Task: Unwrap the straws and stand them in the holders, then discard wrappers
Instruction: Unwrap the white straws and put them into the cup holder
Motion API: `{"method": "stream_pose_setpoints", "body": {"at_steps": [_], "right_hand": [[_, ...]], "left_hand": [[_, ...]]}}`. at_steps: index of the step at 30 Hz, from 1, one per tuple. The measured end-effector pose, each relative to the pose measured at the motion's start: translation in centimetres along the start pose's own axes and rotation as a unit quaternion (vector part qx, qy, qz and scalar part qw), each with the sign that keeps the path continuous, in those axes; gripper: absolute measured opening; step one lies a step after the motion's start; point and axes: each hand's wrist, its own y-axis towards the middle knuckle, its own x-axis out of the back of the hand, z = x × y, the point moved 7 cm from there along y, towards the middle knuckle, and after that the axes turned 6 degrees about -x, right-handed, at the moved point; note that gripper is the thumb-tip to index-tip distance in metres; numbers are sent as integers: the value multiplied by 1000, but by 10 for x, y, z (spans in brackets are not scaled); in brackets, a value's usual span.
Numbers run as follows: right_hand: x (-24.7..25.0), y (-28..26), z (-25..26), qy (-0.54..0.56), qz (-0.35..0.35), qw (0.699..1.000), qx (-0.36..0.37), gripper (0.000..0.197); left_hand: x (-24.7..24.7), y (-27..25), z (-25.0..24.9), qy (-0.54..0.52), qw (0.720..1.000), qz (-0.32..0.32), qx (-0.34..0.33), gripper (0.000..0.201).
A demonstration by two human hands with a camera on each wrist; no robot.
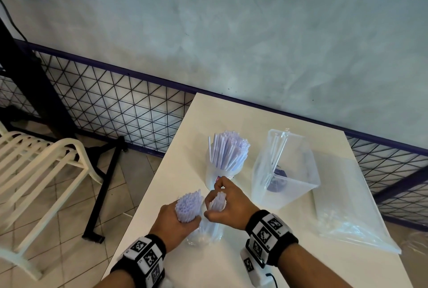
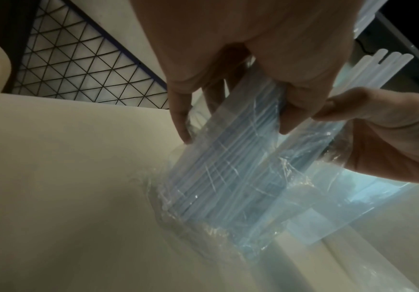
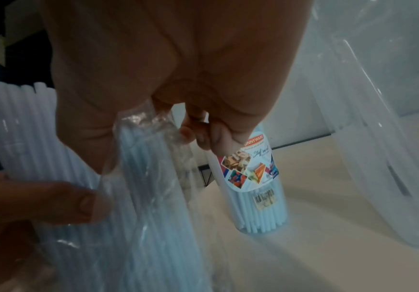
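Observation:
Two groups of pale straws stand upright in one clear wrapper (image 1: 203,234) on the white table (image 1: 231,114). My left hand (image 1: 187,220) grips the larger straw bundle (image 1: 188,205), fingers curled round it and the wrapper (image 2: 228,158). My right hand (image 1: 213,204) pinches the smaller straw bundle (image 1: 217,202) beside it, with crinkled wrapper film (image 3: 148,126) under the fingers. Just behind the hands stands a round clear holder (image 1: 213,176) full of straws (image 1: 228,153), with a colourful label (image 3: 251,168). A square clear holder (image 1: 301,172) to its right has a few straws (image 1: 276,146) leaning in it.
A large clear plastic bag (image 1: 352,206) lies flat at the table's right side. A white slatted chair (image 1: 34,167) stands on the tiled floor to the left. A wire-mesh fence (image 1: 115,102) and a grey wall run behind the table.

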Motion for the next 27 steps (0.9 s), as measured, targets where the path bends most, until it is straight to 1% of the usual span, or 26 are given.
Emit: {"method": "stream_pose_setpoints", "body": {"at_steps": [3, 5, 7, 9, 11, 14, 17, 20, 24, 26, 27], "right_hand": [[-4, 1, -1, -14, 13, 1000, -6, 45], [1, 1, 1, -43, -7, 999, -9, 45], [11, -1, 9, -99, -42, 994, 5, 42], [20, -3, 19, -80, -79, 993, 28, 33], [23, -2, 18, -37, -104, 994, 22, 28], [16, 1, 0, -47, -104, 993, -16, 32], [16, -2, -7, -39, -98, 994, -34, 33], [27, -4, 13, -32, -98, 995, 2, 25], [57, -6, 59, -50, -98, 993, 49, 10], [78, -3, 82, -76, -104, 990, 54, 9], [90, -1, 91, -82, -120, 988, 53, 13]], "left_hand": [[0, 0, 1, 12, 1000, 1, -10, 20], [0, 0, 1, 11, 1000, -3, -16, 20], [1, 0, -1, 10, 1000, -6, -21, 22], [2, 0, -1, 12, 1000, -6, -22, 23], [2, 1, 0, 19, 1000, -7, -17, 21], [0, 2, 2, 27, 1000, -1, -10, 19], [-3, 2, 2, 32, 999, 8, -5, 19], [0, 2, 1, 31, 1000, 2, -4, 21], [4, 4, 0, 16, 1000, -5, 4, 24], [6, 6, 0, 16, 1000, -6, 5, 25], [6, 6, 0, 16, 1000, -6, 6, 23]]}}
